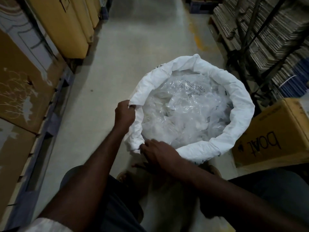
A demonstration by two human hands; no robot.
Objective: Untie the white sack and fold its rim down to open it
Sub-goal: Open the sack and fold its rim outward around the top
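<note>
Standing upright on the concrete floor [133, 47] of a narrow aisle, the white sack [240, 104] has its long axis vertical and its mouth facing straight up toward the camera, so only the rolled-down rim and the contents show; its lower body is hidden behind the person's arms and knees. Nearest the camera, the right hand [160, 151] lies on the near left part of the rim, its fingers curled onto the fabric; whether they pinch it or only press on it I cannot tell, since the fingertips are blurred. A little farther, the left hand [124, 113] grips the left edge of the rim, fingers folded round a fold of cloth. Inside the sack lie crumpled clear plastic bags [189, 108] with dark print too small to read. Just beside the sack on the right stands a cardboard box [270, 136] with "boat" handwritten on it, upside down from here. Farther right, stacked flat cartons [270, 36] fill a rack; tall brown cartons [25, 84] line the left side.
</note>
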